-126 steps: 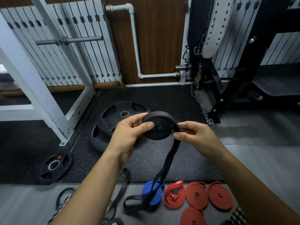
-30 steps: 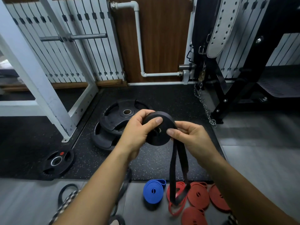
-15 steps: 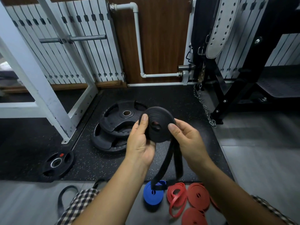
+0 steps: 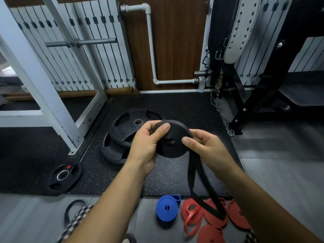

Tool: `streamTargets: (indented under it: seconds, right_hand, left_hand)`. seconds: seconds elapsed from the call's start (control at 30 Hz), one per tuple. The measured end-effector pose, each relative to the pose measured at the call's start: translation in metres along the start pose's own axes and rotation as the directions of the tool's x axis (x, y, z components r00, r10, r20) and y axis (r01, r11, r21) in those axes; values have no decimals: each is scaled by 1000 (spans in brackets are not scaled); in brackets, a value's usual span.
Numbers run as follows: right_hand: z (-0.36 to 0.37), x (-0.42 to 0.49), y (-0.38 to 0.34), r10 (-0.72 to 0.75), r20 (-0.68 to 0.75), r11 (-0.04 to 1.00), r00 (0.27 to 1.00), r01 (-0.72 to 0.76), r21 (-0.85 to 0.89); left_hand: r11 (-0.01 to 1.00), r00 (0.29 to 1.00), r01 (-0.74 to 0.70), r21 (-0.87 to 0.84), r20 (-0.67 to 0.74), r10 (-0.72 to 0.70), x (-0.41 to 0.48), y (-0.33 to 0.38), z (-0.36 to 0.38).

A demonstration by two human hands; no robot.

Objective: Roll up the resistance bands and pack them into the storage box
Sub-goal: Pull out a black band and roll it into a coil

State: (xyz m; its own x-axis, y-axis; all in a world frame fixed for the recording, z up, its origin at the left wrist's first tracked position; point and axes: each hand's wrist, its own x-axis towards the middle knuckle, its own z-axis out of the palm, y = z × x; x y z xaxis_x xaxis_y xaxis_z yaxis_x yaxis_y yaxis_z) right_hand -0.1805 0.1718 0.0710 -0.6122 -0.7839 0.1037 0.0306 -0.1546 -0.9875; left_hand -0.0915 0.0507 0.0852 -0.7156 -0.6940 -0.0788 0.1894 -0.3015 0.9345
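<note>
Band (image 4: 172, 148): black, mostly coiled, mid-air btwn hands; tail (image 4: 191, 179) hangs loose.
L hand (image 4: 147, 146): grips coil, thumb on face.
R hand (image 4: 205, 146): pinches coil rim.
Feel: prob. light, springy rubber; hold rim tight.

The rolled band (image 4: 173, 143) is black, while a blue roll (image 4: 166, 207) and several red rolls (image 4: 211, 234) lie on the grey floor (image 4: 280, 181). The rubber mat (image 4: 171, 174) is black with pale speckles and carries black weight plates (image 4: 122, 130), the small plate (image 4: 62, 177) marked with a red dot. A black-and-white checked sleeve (image 4: 75, 223) shows at lower left.
</note>
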Motion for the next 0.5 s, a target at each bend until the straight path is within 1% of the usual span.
streamTargets:
  seconds: [0.07,0.13,0.2,0.27,0.4,0.47,0.5]
  right_hand:
    - [1,0,3,13,-13,999,1000,-13,41]
    - [7,-1,8,23,-50,996,998,-18,89]
    - [16,-2,16,30,-90,993,995,-19,120]
    - [24,-3,22,9,-143,996,990,4,94]
    - [32,-3,25,-50,-184,998,982,56,30]
    - [31,-1,23,-39,-182,999,983,45,27]
    - [28,2,21,-26,-178,999,984,32,33]
  left_hand:
    - [989,997,33,-145,-66,-43,3,0,2]
    - [956,990,62,-288,-106,-96,4,-2,4]
    - [910,982,82,-407,-122,-143,4,-6,7]
    - [872,977,96,-479,-124,-175,3,-12,10]
    - [842,962,121,-526,-148,-231,1,-21,11]
    - [854,961,152,-498,-129,-246,1,-21,7]
    - [873,964,175,-455,-102,-246,2,-19,4]
